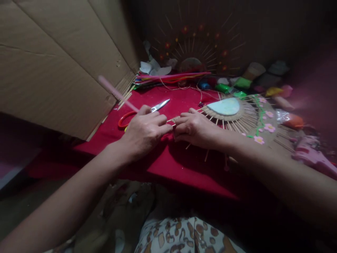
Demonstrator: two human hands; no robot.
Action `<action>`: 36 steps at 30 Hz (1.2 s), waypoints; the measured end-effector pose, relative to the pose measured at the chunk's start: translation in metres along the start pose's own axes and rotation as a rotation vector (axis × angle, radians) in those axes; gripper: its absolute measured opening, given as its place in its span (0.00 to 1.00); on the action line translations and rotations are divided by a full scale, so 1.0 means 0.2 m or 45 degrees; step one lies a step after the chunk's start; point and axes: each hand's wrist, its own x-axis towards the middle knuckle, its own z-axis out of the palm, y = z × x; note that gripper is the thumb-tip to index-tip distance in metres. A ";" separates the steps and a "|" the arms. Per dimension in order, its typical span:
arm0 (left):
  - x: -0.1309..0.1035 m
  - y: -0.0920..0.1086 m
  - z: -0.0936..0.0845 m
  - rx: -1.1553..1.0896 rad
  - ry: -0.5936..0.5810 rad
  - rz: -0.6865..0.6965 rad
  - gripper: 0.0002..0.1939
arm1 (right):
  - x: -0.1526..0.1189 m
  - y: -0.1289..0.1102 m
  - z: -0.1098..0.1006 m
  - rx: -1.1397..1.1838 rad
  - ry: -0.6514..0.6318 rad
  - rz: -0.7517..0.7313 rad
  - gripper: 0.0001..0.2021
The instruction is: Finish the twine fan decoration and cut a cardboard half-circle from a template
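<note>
The left hand (143, 131) could knock the scissors (160, 105) just beside it, if it moves carelessly; uneven pulling may bend the thin sticks. This hand is curled, seemingly gripping the blurred pink strip (116, 92). The right hand (196, 129) is nearly closed, pinching the edge of the fan-shaped craft (250, 121), which lies on the red cloth (179, 168).

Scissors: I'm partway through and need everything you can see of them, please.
The scissors lie on the red cloth, partly behind the left hand, which hides the middle. Shiny, metal-looking blades point up and right in the view and look closed or nearly so. An orange-red handle loop, plastic-looking, shows left of the hand, with a yellow bit below. A blurred pink strip passes above the loop. Whether the hand touches them, I cannot tell.
</note>
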 end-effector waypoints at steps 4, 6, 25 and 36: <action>0.04 -0.16 0.00 -0.031 0.242 -0.174 0.09 | 0.01 0.00 0.01 -0.067 0.024 -0.014 0.09; 0.02 -0.21 -0.02 0.049 0.434 -0.404 0.09 | 0.02 0.00 0.01 -0.073 0.048 -0.005 0.09; -0.08 -0.36 0.04 -0.184 -0.640 -0.657 0.11 | 0.01 0.00 0.02 -0.059 0.101 -0.017 0.08; -0.01 -0.51 -0.20 0.006 -0.077 -1.285 0.38 | 0.01 0.01 0.02 -0.056 0.116 0.011 0.07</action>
